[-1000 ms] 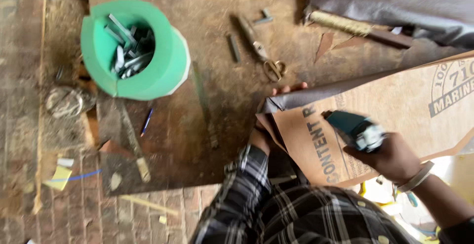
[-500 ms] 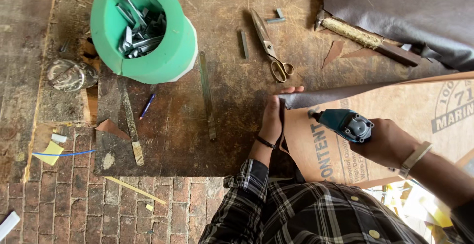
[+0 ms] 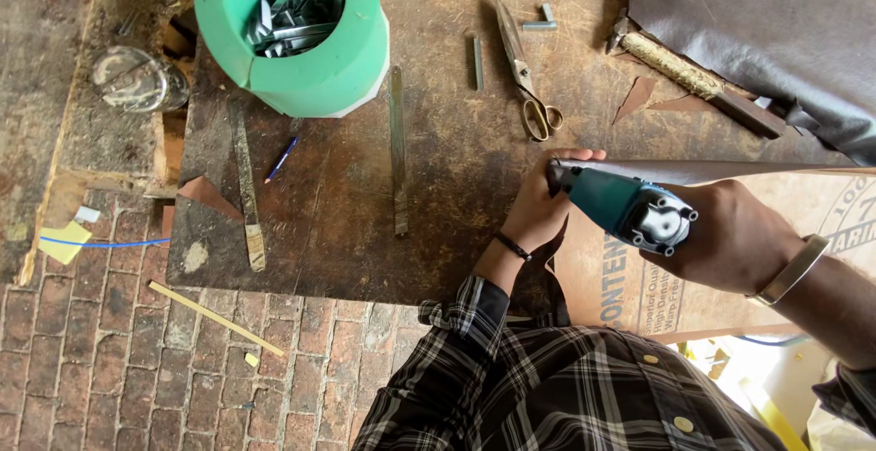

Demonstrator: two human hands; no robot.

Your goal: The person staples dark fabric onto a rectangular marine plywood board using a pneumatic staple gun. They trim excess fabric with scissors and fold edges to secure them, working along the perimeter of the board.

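Head view: right hand [image 3: 730, 237] is wrapped tight around a teal power tool [image 3: 620, 205], nose aimed at the top edge of a brown board [image 3: 620, 278] that leans against the worktable [image 3: 438, 186]. Left hand [image 3: 543, 200] is closed over that same board edge just beside the tool nose, fingers curled on top, steadying it. No cut line, dust or mark shows on the board yet, so the work looks barely begun; whether the tool is running can't be told. Room: bare tabletop lies left of the left hand; a flat metal bar [image 3: 398, 150] is near, scissors [image 3: 525, 72] and a hammer [image 3: 698, 82] farther up, well apart from the hands. Dark leather sheet [image 3: 757, 31] crowds the upper right. Green bucket [image 3: 292, 31] of metal pieces sits far left, a file [image 3: 246, 191] below it. Table front edge runs just by the left wrist, brick floor [image 3: 137, 369] beyond.
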